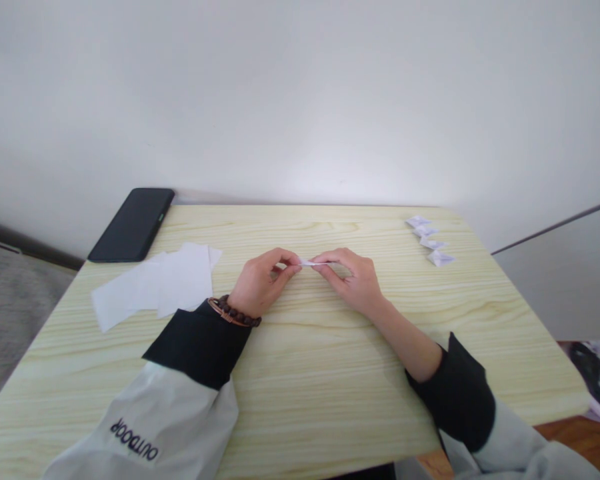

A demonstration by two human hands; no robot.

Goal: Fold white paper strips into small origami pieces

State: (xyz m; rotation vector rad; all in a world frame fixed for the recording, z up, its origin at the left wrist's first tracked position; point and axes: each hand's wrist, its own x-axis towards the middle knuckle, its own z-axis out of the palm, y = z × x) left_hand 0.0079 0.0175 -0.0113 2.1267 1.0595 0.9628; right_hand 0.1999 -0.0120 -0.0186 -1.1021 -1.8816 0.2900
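Near the middle of the table, a small folded piece of white paper (307, 263) is held between my two hands, seen nearly edge-on. My left hand (266, 280) pinches its left end between thumb and fingers. At the other end, the thumb and fingers of my right hand (351, 277) close on it. Most of the paper is hidden by the fingers, so its exact folded shape is unclear. Beside my left wrist lie several loose white paper sheets (185, 283), partly overlapping.
Several small folded paper boats (439, 258) stand in a row at the table's back right. A black tablet or phone (130, 227) lies at the back left corner. The pale wood-grain table (320, 393) meets a white wall (300, 100) at its far edge.
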